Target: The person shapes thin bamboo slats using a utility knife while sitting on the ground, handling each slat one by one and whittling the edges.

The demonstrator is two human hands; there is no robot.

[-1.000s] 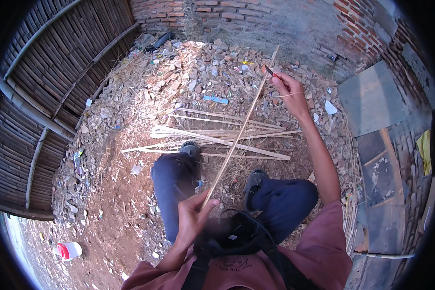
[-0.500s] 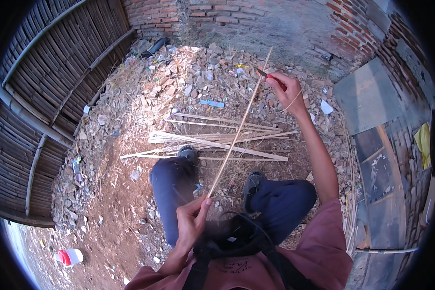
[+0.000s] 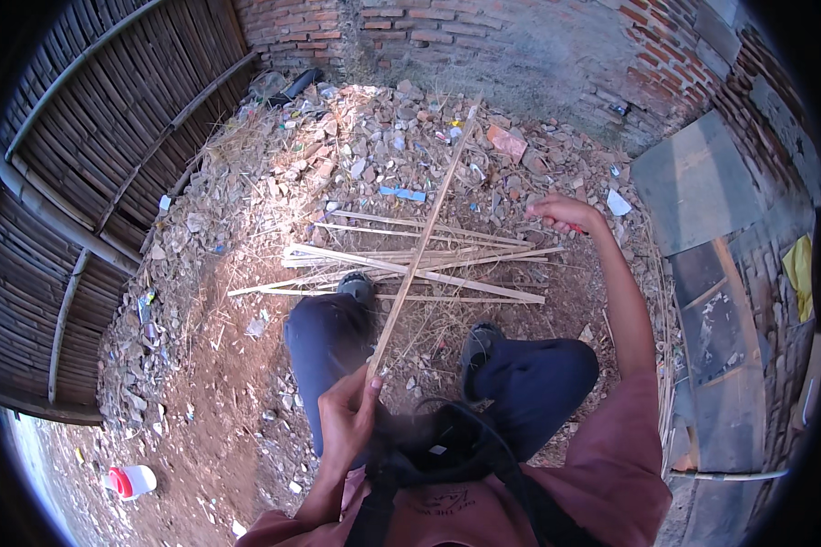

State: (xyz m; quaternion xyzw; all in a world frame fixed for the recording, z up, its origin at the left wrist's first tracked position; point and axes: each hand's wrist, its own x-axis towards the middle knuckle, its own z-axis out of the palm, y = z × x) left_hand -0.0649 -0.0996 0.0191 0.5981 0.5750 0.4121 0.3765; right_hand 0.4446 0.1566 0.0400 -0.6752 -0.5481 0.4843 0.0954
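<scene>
My left hand [image 3: 345, 421] pinches the lower end of a long, thin bamboo strip [image 3: 426, 232], which slants up and away over the ground. Off to the right of the strip, my right hand [image 3: 561, 211] is closed on a small knife with a red handle [image 3: 567, 226]; only a bit of red shows and the blade cannot be made out. Beyond my feet lies a loose, criss-crossed pile of pale bamboo strips [image 3: 465, 285], and the held strip passes above it.
Broken brick and stone rubble [image 3: 374, 146] covers the ground toward a brick wall [image 3: 429, 27]. A bamboo-slat wall [image 3: 73, 109] stands left, flat panels [image 3: 702, 182] lean right. A white container with a red lid [image 3: 132, 482] sits lower left. My bent legs [image 3: 538, 383] are below.
My right hand has come away from the strip, moving down and toward the right with the knife. The strip's far end has swung left, and my left hand has shifted slightly left.
</scene>
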